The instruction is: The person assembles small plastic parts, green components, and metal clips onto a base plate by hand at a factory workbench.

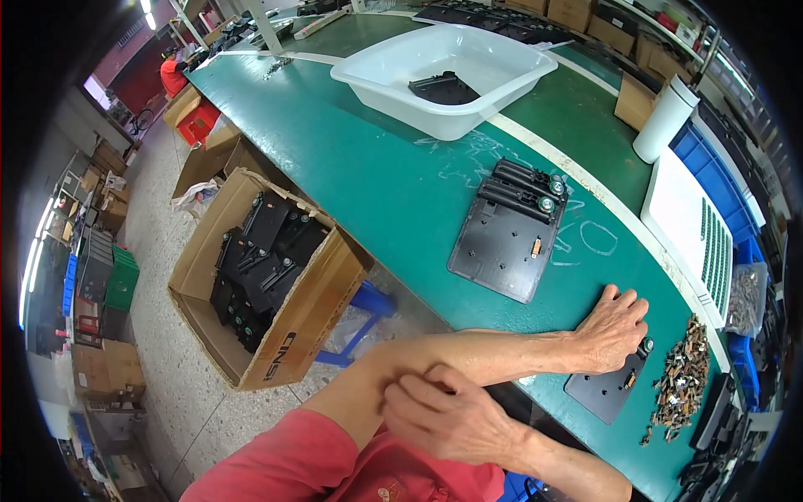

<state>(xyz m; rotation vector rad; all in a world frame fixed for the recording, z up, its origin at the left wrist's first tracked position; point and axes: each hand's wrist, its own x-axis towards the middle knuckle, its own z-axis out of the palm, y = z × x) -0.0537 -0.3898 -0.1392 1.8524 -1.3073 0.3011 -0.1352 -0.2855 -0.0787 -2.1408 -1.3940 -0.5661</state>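
Note:
My left arm reaches across the bench edge. My left hand (615, 330), its fingers bent, lies over the far end of a black plastic panel (598, 396); a round metallic piece shows beside the hand, and the rest of that end is hidden. My right hand (447, 416) rests against my left forearm near the elbow, fingers curled, holding no object. Farther up the bench lie two overlapping black panels (502, 243) with tube-shaped housings, round metallic ends and a small copper-coloured piece. Right of my left hand is a pile of small metal parts (679, 381).
A white plastic tub (443, 124) holding black parts stands on the green bench (376, 192). Left of the bench, a cardboard box (305, 314) is full of black panels. A white cylinder (667, 120), a white perforated panel (687, 226) and blue bins line the right side.

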